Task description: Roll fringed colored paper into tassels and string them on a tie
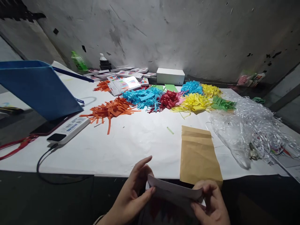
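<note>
At the table's front edge my left hand (137,190) holds the left side of a white printed box (173,195), thumb on its flap, index finger raised. My right hand (209,201) pinches the right end of the same flap. The lower part of the box is dark, with faint coloured shapes. Just beyond my right hand lies a brown paper envelope (199,154). Farther back are bundles of cut paper strips: orange (113,108), blue (146,97), red (169,100), yellow (195,102) and green (222,103).
Flat printed boxes (125,84) and a white carton (170,76) stand near the wall. Clear plastic and shiny strands (255,125) cover the right side. A blue folder (39,87), a white power bank (69,129) with a cable and red cords are at left.
</note>
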`<state>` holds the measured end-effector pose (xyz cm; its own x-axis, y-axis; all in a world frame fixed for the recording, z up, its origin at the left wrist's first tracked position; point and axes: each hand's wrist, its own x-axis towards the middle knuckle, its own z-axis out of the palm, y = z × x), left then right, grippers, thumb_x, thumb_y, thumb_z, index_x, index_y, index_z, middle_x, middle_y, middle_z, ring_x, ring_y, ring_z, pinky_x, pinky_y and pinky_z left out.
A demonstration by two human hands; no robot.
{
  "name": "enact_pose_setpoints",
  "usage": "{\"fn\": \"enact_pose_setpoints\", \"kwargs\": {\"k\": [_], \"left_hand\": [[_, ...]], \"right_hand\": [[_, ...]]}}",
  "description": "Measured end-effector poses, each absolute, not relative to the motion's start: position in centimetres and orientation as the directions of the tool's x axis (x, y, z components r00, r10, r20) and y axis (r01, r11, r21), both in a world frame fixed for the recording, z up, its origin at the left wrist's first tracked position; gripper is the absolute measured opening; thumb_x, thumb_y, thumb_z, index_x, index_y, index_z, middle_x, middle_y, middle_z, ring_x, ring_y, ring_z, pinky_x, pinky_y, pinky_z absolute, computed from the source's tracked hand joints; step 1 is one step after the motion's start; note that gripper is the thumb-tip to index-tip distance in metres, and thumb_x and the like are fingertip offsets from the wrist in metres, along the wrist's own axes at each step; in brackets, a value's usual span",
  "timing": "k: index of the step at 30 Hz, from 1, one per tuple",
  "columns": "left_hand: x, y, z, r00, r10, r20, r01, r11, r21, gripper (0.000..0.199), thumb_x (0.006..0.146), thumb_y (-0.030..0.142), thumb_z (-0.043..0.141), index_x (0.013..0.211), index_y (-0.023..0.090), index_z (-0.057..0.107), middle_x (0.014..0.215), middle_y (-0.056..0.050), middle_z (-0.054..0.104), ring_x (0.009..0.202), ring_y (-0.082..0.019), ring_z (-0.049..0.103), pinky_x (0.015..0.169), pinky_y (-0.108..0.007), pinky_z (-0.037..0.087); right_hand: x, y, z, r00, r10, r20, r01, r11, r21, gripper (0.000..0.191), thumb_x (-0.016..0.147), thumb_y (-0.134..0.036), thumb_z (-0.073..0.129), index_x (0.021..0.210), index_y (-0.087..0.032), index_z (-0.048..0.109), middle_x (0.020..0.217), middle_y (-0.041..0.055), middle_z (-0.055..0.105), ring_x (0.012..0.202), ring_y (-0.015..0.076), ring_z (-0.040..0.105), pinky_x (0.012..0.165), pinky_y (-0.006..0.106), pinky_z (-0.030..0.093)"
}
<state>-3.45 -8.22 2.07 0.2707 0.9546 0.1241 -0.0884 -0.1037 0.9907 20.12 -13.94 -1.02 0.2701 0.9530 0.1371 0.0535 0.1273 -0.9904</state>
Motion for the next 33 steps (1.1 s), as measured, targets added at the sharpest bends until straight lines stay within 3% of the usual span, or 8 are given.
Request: {"fn": "enact_pose_setpoints", "kwargs": {"k": [3, 7, 12, 16, 19, 22, 28, 33], "left_hand": [[-2.8, -8.1, 2.2, 0.446, 0.886, 0.123, -0.163, -0.055, 0.985, 0.021, 0.086, 0.032, 0.070, 0.107, 0.028, 0.073, 0.081, -0.001, 0.055, 0.071, -0.013, 0.055, 0.064, -0.022, 0.047], [-2.4, -8.3, 2.6, 0.383, 0.878, 0.285, -0.151, -0.246, 0.958, 0.013, 0.089, 0.032, 0.067, 0.087, 0.027, 0.079, 0.077, -0.002, 0.052, 0.069, -0.015, 0.055, 0.062, -0.026, 0.048], [-3.1, -8.5, 3.1, 0.520, 0.777, 0.355, -0.068, -0.376, 0.924, 0.017, 0.083, 0.039, 0.073, 0.090, 0.024, 0.077, 0.115, -0.011, 0.067, 0.102, -0.029, 0.066, 0.083, -0.038, 0.057], [-3.4, -8.4, 3.8, 0.523, 0.760, 0.386, 0.057, -0.483, 0.874, 0.042, 0.082, 0.019, 0.074, 0.122, 0.029, 0.065, 0.121, -0.007, 0.072, 0.109, -0.025, 0.068, 0.093, -0.033, 0.055], [-3.0, -8.5, 4.1, 0.524, 0.757, 0.389, 0.072, -0.495, 0.866, 0.043, 0.082, 0.008, 0.070, 0.119, 0.030, 0.066, 0.116, -0.003, 0.075, 0.104, -0.020, 0.071, 0.091, -0.027, 0.056], [-2.7, -8.8, 4.1, 0.459, 0.800, 0.387, 0.106, -0.482, 0.870, 0.043, 0.083, 0.005, 0.068, 0.118, 0.030, 0.066, 0.113, -0.002, 0.076, 0.103, -0.018, 0.071, 0.091, -0.024, 0.056], [-2.5, -8.8, 3.9, 0.462, 0.797, 0.390, 0.059, -0.466, 0.883, 0.038, 0.087, 0.003, 0.060, 0.113, 0.028, 0.068, 0.102, -0.001, 0.076, 0.093, -0.015, 0.072, 0.082, -0.022, 0.057], [-2.4, -8.8, 3.7, 0.476, 0.787, 0.393, 0.029, -0.461, 0.887, 0.039, 0.086, 0.001, 0.058, 0.112, 0.028, 0.067, 0.106, -0.001, 0.076, 0.096, -0.016, 0.071, 0.084, -0.023, 0.057]], "right_hand": [[19.7, -13.6, -1.0, 0.100, 0.992, 0.080, -0.025, 0.083, -0.996, 0.027, 0.079, -0.049, 0.073, 0.093, -0.026, 0.068, 0.072, -0.0010, 0.058, 0.056, 0.0123, 0.053, 0.048, 0.020, 0.044], [19.8, -13.0, -0.8, 0.017, 0.954, 0.301, 0.007, 0.301, -0.954, 0.013, 0.087, -0.036, 0.070, 0.079, -0.026, 0.074, 0.075, 0.0004, 0.055, 0.065, 0.0139, 0.059, 0.058, 0.025, 0.051], [20.6, -11.9, -0.3, -0.025, 0.815, 0.579, 0.004, 0.579, -0.815, 0.011, 0.090, -0.033, 0.067, 0.083, -0.025, 0.070, 0.089, 0.0047, 0.066, 0.081, 0.0210, 0.069, 0.067, 0.034, 0.061], [21.6, -11.0, 1.1, -0.238, 0.553, 0.799, 0.353, 0.815, -0.459, 0.020, 0.100, -0.027, 0.051, 0.103, -0.021, 0.070, 0.091, 0.0058, 0.077, 0.098, 0.0228, 0.072, 0.092, 0.043, 0.058], [22.5, -11.0, 1.5, -0.409, 0.442, 0.799, 0.579, 0.802, -0.147, 0.028, 0.102, -0.017, 0.044, 0.115, -0.016, 0.069, 0.103, 0.0076, 0.077, 0.102, 0.0195, 0.072, 0.099, 0.035, 0.055], [23.0, -11.4, 1.2, -0.464, 0.397, 0.792, 0.639, 0.769, -0.011, 0.033, 0.104, -0.018, 0.040, 0.119, -0.015, 0.069, 0.110, 0.0086, 0.075, 0.106, 0.0200, 0.071, 0.098, 0.032, 0.056], [23.2, -11.1, 1.9, -0.556, 0.413, 0.721, 0.591, 0.807, -0.006, 0.031, 0.103, -0.022, 0.044, 0.124, -0.013, 0.065, 0.110, 0.0122, 0.075, 0.112, 0.0231, 0.068, 0.095, 0.037, 0.058], [22.2, -10.9, 3.3, -0.427, 0.636, 0.642, 0.428, 0.768, -0.476, 0.028, 0.103, -0.023, 0.044, 0.125, -0.016, 0.060, 0.094, 0.0106, 0.073, 0.088, 0.0180, 0.071, 0.074, 0.031, 0.061]]}}
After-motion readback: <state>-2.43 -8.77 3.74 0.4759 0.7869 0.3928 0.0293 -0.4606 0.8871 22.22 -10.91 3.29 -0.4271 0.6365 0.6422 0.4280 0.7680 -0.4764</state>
